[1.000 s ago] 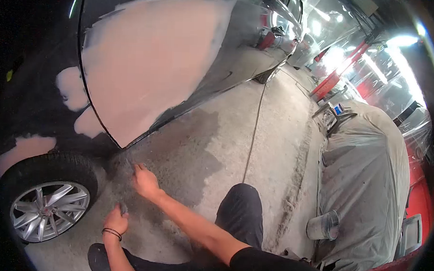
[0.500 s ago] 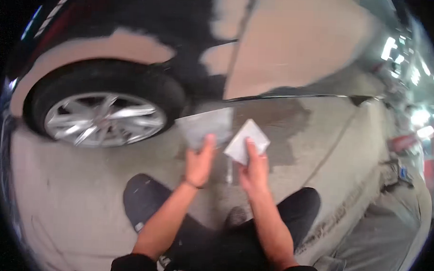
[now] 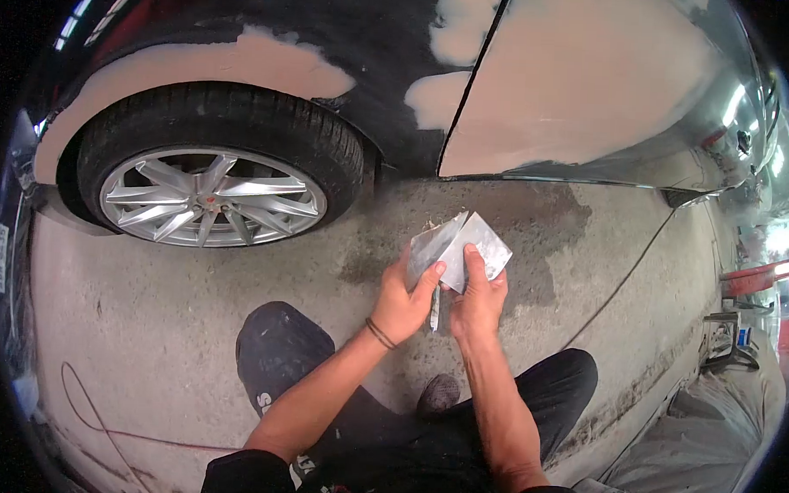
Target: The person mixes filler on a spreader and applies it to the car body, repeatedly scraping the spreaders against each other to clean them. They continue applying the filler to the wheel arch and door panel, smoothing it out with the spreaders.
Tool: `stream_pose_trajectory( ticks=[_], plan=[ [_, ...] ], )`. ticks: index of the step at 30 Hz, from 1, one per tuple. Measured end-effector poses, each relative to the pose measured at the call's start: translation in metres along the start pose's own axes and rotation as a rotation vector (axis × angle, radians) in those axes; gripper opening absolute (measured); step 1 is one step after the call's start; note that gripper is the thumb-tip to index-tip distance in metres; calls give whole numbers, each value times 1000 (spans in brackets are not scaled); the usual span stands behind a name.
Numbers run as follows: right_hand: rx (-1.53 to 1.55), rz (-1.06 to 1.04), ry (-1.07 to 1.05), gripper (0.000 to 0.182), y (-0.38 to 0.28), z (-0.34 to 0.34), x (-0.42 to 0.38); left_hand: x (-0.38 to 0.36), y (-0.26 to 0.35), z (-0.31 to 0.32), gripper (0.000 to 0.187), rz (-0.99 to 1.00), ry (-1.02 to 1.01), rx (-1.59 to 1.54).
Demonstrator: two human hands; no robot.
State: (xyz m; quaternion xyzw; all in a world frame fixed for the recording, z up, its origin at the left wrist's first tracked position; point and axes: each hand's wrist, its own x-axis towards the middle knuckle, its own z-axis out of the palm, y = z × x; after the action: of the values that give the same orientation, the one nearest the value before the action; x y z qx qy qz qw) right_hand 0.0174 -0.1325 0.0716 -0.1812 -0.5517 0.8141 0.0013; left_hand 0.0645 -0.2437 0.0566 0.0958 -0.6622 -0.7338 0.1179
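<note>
My left hand (image 3: 408,292) grips a thin grey metal sheet (image 3: 428,244), thumb on its near face. Closed around a second flat metallic plate (image 3: 490,247) is my right hand (image 3: 480,297), its thumb pressed on the surface. The two plates meet or overlap along their inner edges, above the concrete floor. Ahead stands a dark car with pinkish-beige filler on its door (image 3: 574,88) and around the wheel arch (image 3: 201,61).
A tyre with a silver spoked wheel (image 3: 212,197) is at the left. A thin hose (image 3: 145,435) lies on the floor at lower left. Grey sheeting (image 3: 701,422) and a red object (image 3: 754,279) are at the right. My knees flank the floor area below my hands.
My hands have come together, the left moving right, so the two plates that were apart now meet. The camera view has shifted, and the car appears slightly higher and further right.
</note>
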Motion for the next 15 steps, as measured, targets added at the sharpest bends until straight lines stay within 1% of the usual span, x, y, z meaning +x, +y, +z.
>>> stream_pose_trajectory(
  ticks=[3,4,7,8,10,11,13,14,15],
  plan=[
    [-163,-84,-116,32,-26,4,3,7,-4,-8,39,-62,-114,25],
    [-235,-72,-177,33,-39,7,1,8,-3,-10,40,-99,-152,16],
    [-509,-249,-331,35,-56,11,9,13,14,-22,46,-241,-297,60],
    [-488,-260,-329,39,-59,8,8,13,20,-25,50,-294,-350,89],
    [-441,-289,-335,47,-66,6,9,10,12,-24,61,-207,-294,52],
    [-288,-177,-220,49,-71,3,5,9,10,-25,66,-163,-259,34],
    [11,70,-5,53,-75,-13,-13,22,22,-29,76,-79,-240,-513],
    [68,120,-60,51,-67,-27,-21,28,26,-32,81,-34,-217,-779],
    [124,182,-111,50,-53,-45,-30,29,26,-36,82,-39,-194,-942]
  ],
)
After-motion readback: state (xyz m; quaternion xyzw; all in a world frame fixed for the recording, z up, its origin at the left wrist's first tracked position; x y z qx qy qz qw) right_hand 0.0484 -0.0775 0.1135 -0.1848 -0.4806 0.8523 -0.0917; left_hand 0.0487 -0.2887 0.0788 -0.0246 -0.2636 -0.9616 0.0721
